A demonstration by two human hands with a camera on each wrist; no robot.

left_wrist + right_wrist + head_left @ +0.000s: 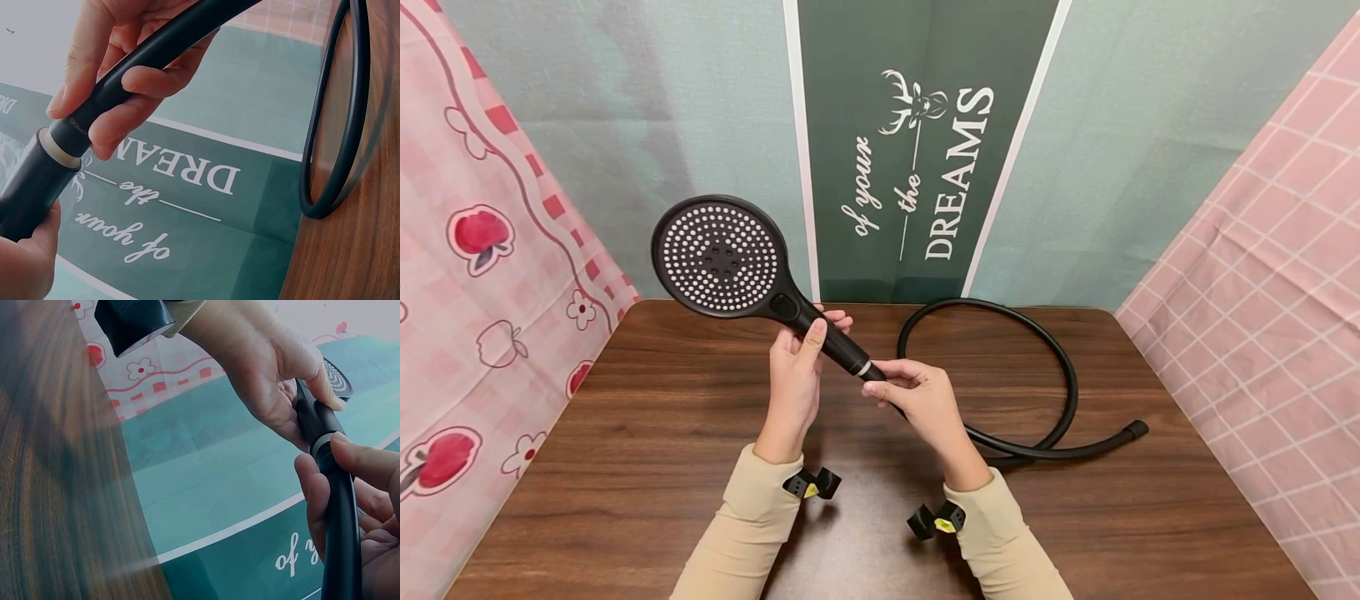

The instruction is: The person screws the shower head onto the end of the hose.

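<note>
A black shower head (720,257) with white nozzles is held up above the table, tilted, its round face at the upper left. My left hand (797,375) grips its handle (39,181), thumb lying along the front. At the handle's lower end, my right hand (925,400) pinches the end fitting of a black shower hose (1070,375) between thumb and fingers. A pale ring (59,149) shows between handle and fitting in the left wrist view. Handle and hose end are in line; whether the thread is engaged, I cannot tell.
The hose loops over the right side of the brown wooden table (647,467), its free end (1138,429) lying to the right. A green printed curtain (925,167) hangs behind, with pink patterned cloths at both sides. Each sleeve carries a small black wrist camera (934,522).
</note>
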